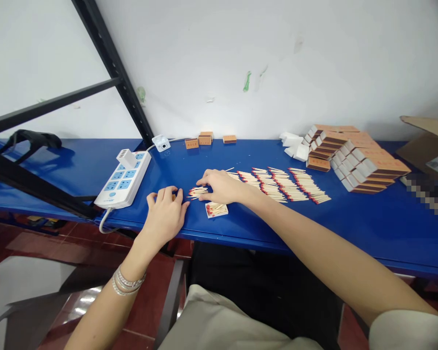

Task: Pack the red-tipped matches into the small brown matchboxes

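My left hand [165, 214] rests on the blue tabletop with its fingers curled. A bit of orange, like the matchbox covers nearby, shows under its fingertips; most of it is hidden. To its right, my right hand [219, 187] has thumb and fingers around a small bunch of red-tipped matches [197, 192] lying on the table. Just below that hand sits a white matchbox tray [223, 211], part filled with matches. Rows of loose matches [285, 184] lie side by side to the right, partly behind my right forearm.
Stacked orange matchboxes [368, 155] stand at the right, beside white trays [294, 146] and a cardboard box [421, 141]. A few matchboxes [205, 139] and a small white camera [161, 143] are near the wall. A power strip [122, 182] lies left, by a black metal frame [122, 73].
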Tool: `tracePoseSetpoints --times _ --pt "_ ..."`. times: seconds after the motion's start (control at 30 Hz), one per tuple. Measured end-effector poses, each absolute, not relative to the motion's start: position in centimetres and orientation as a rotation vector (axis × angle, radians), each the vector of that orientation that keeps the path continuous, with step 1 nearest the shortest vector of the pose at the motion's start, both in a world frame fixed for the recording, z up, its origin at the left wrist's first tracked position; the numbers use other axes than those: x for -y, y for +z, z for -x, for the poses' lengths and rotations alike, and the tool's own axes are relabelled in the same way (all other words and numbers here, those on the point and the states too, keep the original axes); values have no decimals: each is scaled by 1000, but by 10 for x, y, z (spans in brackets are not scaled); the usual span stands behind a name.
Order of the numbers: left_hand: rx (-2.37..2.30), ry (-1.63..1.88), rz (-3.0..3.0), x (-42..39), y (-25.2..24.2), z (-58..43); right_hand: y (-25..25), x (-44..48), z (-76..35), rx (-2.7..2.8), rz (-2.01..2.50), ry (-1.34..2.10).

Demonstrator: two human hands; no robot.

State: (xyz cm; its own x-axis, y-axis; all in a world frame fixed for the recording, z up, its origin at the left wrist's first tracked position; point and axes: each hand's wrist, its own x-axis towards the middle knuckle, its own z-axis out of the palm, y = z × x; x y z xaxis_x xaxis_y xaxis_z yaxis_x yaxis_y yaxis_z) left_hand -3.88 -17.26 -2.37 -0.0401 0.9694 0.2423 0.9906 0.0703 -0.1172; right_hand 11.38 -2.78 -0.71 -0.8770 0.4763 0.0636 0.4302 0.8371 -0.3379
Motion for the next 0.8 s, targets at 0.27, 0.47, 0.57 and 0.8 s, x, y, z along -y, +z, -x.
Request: tracePoseSetpoints --times 0.27,0.47,0.57,0.8 --pt "2000 -17 2046 174 -21 24 -4 33 -113 2884 678 464" --pt "2009 -20 2047 172 -21 18 -2 38 -110 2881 665 504" --pt "2001 -15 2057 171 -22 15 -1 40 -108 2881 638 521" --pt "2006 -13 2082 168 -22 14 -2 33 -113 2889 658 470"
